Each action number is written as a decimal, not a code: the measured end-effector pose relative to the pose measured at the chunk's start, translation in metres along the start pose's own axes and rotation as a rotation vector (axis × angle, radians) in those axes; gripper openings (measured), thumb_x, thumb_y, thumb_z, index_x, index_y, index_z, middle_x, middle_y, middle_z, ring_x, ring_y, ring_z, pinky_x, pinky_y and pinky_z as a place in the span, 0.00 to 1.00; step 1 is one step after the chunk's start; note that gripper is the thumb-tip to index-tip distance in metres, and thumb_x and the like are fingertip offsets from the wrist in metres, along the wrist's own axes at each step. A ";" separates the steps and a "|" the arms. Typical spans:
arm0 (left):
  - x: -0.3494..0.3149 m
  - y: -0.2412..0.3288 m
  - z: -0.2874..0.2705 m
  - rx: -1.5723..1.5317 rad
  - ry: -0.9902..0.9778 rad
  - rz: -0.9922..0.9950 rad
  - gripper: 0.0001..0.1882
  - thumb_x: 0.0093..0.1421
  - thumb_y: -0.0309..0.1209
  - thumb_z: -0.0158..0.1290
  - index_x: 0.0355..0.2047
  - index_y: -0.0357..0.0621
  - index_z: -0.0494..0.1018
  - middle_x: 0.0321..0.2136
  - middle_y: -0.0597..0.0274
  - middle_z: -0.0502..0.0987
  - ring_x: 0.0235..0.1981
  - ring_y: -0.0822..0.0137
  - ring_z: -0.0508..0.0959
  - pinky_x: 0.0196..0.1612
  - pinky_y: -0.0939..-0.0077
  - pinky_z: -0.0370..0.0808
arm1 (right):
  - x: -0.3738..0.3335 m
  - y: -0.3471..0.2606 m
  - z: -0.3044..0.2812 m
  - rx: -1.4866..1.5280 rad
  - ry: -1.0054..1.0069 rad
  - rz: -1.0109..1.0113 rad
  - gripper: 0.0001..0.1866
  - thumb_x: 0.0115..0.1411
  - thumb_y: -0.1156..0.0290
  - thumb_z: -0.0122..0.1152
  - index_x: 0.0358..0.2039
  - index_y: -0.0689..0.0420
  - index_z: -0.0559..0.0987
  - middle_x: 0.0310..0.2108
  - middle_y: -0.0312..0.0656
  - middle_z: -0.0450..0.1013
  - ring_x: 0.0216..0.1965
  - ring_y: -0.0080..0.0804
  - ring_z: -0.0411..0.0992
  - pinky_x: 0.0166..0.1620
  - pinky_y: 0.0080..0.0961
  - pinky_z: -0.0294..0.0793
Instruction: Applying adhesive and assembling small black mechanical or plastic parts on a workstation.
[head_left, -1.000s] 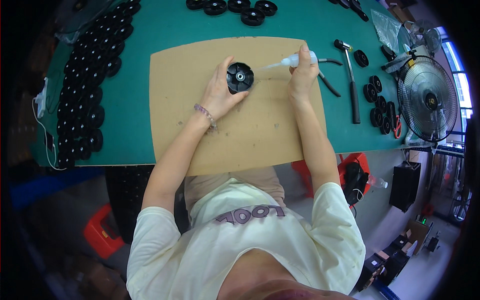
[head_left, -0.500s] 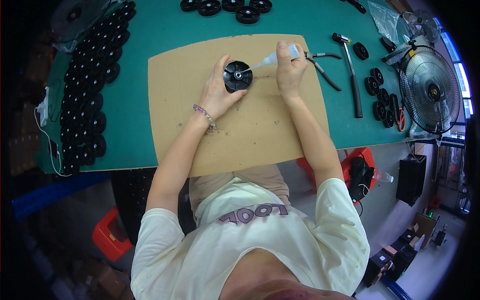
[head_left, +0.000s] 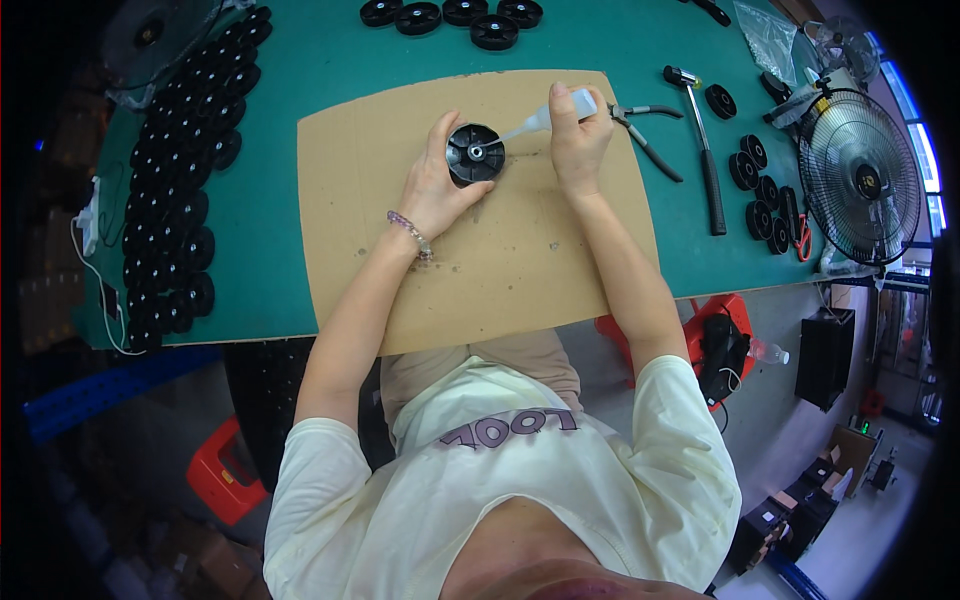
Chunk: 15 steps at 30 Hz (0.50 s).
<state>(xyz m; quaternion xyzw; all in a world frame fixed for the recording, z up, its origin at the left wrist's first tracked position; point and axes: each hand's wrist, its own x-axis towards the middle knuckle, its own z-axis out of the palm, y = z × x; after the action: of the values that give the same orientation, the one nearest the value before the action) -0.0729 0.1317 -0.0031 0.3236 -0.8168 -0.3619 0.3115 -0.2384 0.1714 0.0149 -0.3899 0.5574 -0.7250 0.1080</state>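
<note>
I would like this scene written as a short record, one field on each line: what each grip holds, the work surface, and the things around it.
Left grip: around the rim of a black wheel
Right grip: around a small bottle
Nozzle: at the wheel's middle; contact unclear
Work surface: cardboard on a green table
Right side: pliers, hammer, more wheels, fan
Left side: many wheels
Far side: five wheels

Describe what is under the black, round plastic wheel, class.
The tan, flat cardboard sheet shows below and around the black, round plastic wheel. The wheel's underside, and whether it touches the sheet, cannot be seen; the left hand covers part of the wheel's rim.
</note>
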 end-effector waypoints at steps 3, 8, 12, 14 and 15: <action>0.000 -0.001 0.000 -0.008 0.002 0.006 0.47 0.37 0.29 0.64 0.55 0.46 0.47 0.48 0.54 0.65 0.49 0.56 0.67 0.51 0.67 0.66 | -0.001 -0.002 0.000 -0.002 -0.003 0.005 0.17 0.53 0.58 0.58 0.21 0.60 0.68 0.16 0.32 0.67 0.19 0.16 0.62 0.21 0.16 0.62; 0.001 0.001 -0.001 0.000 -0.009 -0.046 0.48 0.37 0.29 0.64 0.55 0.44 0.47 0.47 0.54 0.65 0.49 0.57 0.67 0.51 0.68 0.65 | -0.016 -0.010 0.001 -0.084 -0.068 -0.162 0.13 0.50 0.65 0.60 0.22 0.59 0.69 0.15 0.35 0.67 0.16 0.18 0.64 0.20 0.17 0.64; 0.001 0.001 -0.002 -0.034 -0.024 -0.083 0.48 0.37 0.29 0.64 0.55 0.44 0.47 0.47 0.55 0.65 0.49 0.57 0.67 0.51 0.68 0.65 | -0.020 -0.014 0.001 -0.129 -0.119 -0.340 0.11 0.49 0.69 0.62 0.22 0.59 0.69 0.14 0.35 0.67 0.16 0.19 0.66 0.19 0.17 0.65; 0.001 0.001 -0.002 -0.035 -0.019 -0.073 0.48 0.37 0.29 0.64 0.55 0.44 0.47 0.47 0.54 0.65 0.49 0.58 0.67 0.51 0.68 0.65 | -0.020 -0.012 0.000 -0.116 -0.131 -0.369 0.10 0.49 0.69 0.62 0.23 0.58 0.69 0.14 0.35 0.68 0.15 0.20 0.67 0.18 0.17 0.65; 0.001 0.000 -0.001 -0.035 -0.018 -0.073 0.48 0.37 0.29 0.64 0.55 0.44 0.47 0.47 0.54 0.65 0.49 0.58 0.67 0.51 0.68 0.65 | -0.020 -0.011 0.000 -0.116 -0.131 -0.369 0.10 0.49 0.69 0.62 0.23 0.58 0.69 0.14 0.35 0.68 0.15 0.20 0.67 0.18 0.17 0.65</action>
<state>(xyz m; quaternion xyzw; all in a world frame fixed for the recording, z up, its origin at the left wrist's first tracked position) -0.0728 0.1308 -0.0018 0.3444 -0.8009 -0.3903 0.2961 -0.2215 0.1870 0.0155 -0.5374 0.5093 -0.6720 -0.0131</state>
